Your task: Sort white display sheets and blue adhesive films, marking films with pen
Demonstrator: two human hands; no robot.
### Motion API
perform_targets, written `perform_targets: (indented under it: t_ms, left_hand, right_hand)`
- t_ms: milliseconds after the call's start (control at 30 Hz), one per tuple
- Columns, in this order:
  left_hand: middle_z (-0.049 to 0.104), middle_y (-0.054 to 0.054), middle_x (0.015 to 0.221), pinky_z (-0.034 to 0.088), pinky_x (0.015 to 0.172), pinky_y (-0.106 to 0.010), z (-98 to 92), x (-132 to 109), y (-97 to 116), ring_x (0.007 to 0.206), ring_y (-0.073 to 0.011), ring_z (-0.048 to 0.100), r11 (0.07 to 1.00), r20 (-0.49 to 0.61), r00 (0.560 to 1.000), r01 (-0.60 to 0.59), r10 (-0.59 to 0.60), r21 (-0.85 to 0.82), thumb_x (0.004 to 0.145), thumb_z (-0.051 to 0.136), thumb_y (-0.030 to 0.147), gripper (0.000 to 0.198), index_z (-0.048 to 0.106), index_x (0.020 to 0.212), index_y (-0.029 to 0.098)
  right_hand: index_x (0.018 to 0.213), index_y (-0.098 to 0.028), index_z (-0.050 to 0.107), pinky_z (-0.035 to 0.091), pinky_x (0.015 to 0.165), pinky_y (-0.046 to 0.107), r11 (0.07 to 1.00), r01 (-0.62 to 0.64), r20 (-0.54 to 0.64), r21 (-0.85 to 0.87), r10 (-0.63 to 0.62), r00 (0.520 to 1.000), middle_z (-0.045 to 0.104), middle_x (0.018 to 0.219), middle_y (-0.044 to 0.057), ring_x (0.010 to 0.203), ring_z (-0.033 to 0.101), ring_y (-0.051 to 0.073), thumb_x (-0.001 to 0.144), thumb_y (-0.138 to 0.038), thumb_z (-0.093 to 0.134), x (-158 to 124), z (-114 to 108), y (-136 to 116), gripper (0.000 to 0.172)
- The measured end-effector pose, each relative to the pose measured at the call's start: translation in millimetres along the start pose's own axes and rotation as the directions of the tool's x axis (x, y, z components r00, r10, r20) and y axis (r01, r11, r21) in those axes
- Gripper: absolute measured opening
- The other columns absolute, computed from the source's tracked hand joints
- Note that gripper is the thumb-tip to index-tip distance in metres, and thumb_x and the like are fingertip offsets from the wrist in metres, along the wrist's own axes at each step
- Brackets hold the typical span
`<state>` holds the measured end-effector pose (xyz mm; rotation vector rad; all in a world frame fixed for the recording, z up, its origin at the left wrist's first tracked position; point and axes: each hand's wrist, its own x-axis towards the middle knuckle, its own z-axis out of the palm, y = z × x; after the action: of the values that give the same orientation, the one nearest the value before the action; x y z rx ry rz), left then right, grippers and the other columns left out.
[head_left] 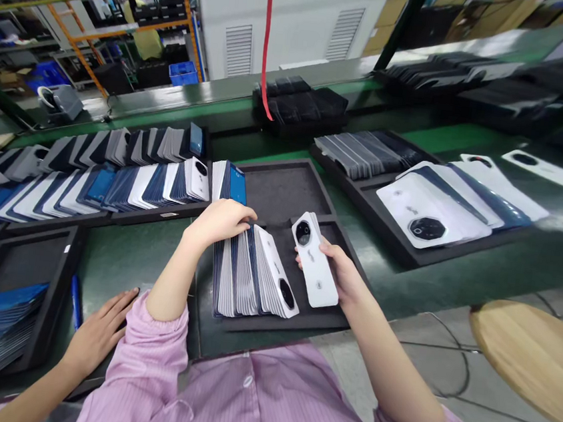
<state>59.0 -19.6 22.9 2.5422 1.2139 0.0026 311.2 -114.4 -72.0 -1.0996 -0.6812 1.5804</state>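
Observation:
My right hand (338, 271) grips a small stack of white phone back covers (318, 279), each with a round black camera area at the upper end. The stack is held tilted above the right part of a black tray (279, 234). My left hand (225, 220) has its fingers curled over the upper ends of a row of phone back covers (247, 274) in the same tray; its fingertips are partly hidden. White and dark blue edges alternate in that row, and a white cover with a black camera circle faces up at its right end.
Long trays of phone back covers (148, 183) stand at the left. Another tray (394, 233) with white and blue covers lies at the right. A co-worker's hand (103, 326) rests on the green bench near a blue pen (76, 303). A red strap (267, 42) hangs ahead. A wooden stool (532, 361) stands right.

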Motion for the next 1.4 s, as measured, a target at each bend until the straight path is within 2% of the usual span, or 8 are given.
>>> perform_targets:
  t_ms: [367, 567, 667, 767, 1067, 1200, 1300, 1400]
  left_hand:
    - [0.073, 0.007, 0.124, 0.043, 0.106, -0.035, -2.0, 3.3, 0.6, 0.122, -0.0183, 0.058, 0.999, 0.029, 0.999, -0.043, 0.044, -0.018, 0.089, 0.052, 0.036, 0.038, 0.062, 0.126, 0.036]
    - [0.073, 0.005, 0.122, 0.044, 0.101, -0.033, -3.1, 1.5, 4.7, 0.120, -0.0181, 0.057, 0.999, 0.085, 0.996, -0.011, 0.007, 0.048, 0.089, 0.055, 0.034, 0.039, 0.062, 0.128, 0.033]
    - [0.071, 0.005, 0.128, 0.044, 0.102, -0.031, -3.9, 0.2, 8.6, 0.121, -0.0170, 0.057, 0.999, 0.100, 0.995, -0.015, 0.010, 0.042, 0.091, 0.054, 0.035, 0.040, 0.059, 0.131, 0.033]
    - [0.067, 0.007, 0.133, 0.043, 0.105, -0.030, -3.8, -0.4, 14.4, 0.127, -0.0155, 0.055, 1.000, 0.124, 0.992, 0.001, -0.003, 0.017, 0.093, 0.052, 0.038, 0.042, 0.055, 0.135, 0.037]
    - [0.067, -0.001, 0.135, 0.043, 0.106, -0.031, 9.3, 3.5, 21.4, 0.127, -0.0166, 0.058, 0.985, 0.124, 0.978, -0.174, 0.170, 0.015, 0.097, 0.051, 0.034, 0.041, 0.054, 0.137, 0.027]
    - [0.066, -0.007, 0.134, 0.045, 0.103, -0.027, 9.6, 11.8, 22.4, 0.124, -0.0179, 0.061, 0.983, 0.098, 0.980, -0.177, 0.172, 0.047, 0.093, 0.059, 0.029, 0.042, 0.057, 0.134, 0.021]
    - [0.066, -0.006, 0.134, 0.047, 0.102, -0.027, 1.3, 8.6, 21.2, 0.123, -0.0178, 0.061, 0.990, 0.034, 0.993, -0.115, 0.112, 0.078, 0.092, 0.060, 0.031, 0.040, 0.060, 0.132, 0.024]
    - [0.066, -0.003, 0.135, 0.048, 0.103, -0.032, -6.8, -34.3, 15.5, 0.127, -0.0200, 0.058, 0.994, -0.070, 0.997, 0.024, -0.016, 0.111, 0.093, 0.055, 0.033, 0.041, 0.060, 0.133, 0.031]
  right_hand:
    - [0.101, -0.026, 0.056, 0.056, 0.066, 0.031, 0.996, 0.020, 0.030, -0.090, -0.018, 0.999, 0.069, 0.082, 0.000, 0.067, 0.067, 0.018, 0.070, -0.047, 0.068, -0.3, -1.2, -1.4, 0.040]
    - [0.124, -0.028, 0.049, 0.054, 0.073, 0.036, 0.958, 0.065, 0.011, -0.278, -0.064, 0.998, 0.060, 0.089, -0.002, 0.073, 0.064, 0.018, 0.067, -0.046, 0.076, 4.1, 4.9, 10.5, 0.066]
    - [0.127, -0.025, 0.048, 0.052, 0.075, 0.038, 0.830, 0.151, 0.018, -0.538, -0.168, 0.986, 0.057, 0.092, 0.000, 0.072, 0.058, 0.017, 0.065, -0.049, 0.080, 2.5, 16.0, 17.4, 0.074]
    - [0.133, -0.023, 0.048, 0.052, 0.075, 0.039, 0.563, 0.253, 0.104, -0.787, -0.283, 0.954, 0.060, 0.101, 0.005, 0.075, 0.058, 0.020, 0.070, -0.053, 0.076, -3.0, 29.0, 20.6, 0.076]
    - [0.139, -0.021, 0.048, 0.052, 0.090, 0.045, 0.352, 0.255, 0.145, -0.901, -0.310, 0.939, 0.065, 0.118, 0.014, 0.101, 0.064, 0.031, 0.080, -0.055, 0.069, -7.1, 40.3, 24.2, 0.071]
    - [0.142, -0.020, 0.049, 0.046, 0.099, 0.058, 0.139, 0.241, 0.179, -0.960, -0.353, 0.918, 0.062, 0.129, 0.019, 0.119, 0.053, 0.042, 0.087, -0.059, 0.061, -6.4, 37.3, 15.7, 0.069]
    - [0.144, -0.018, 0.048, 0.041, 0.105, 0.059, 0.135, 0.301, 0.244, -0.944, -0.328, 0.912, 0.059, 0.135, 0.019, 0.124, 0.051, 0.041, 0.093, -0.057, 0.052, 5.8, 38.0, -6.6, 0.064]
    - [0.139, -0.018, 0.052, 0.041, 0.108, 0.052, 0.235, 0.360, 0.298, -0.903, -0.264, 0.918, 0.063, 0.128, 0.016, 0.121, 0.056, 0.034, 0.093, -0.051, 0.055, 35.9, 51.8, -31.3, 0.056]
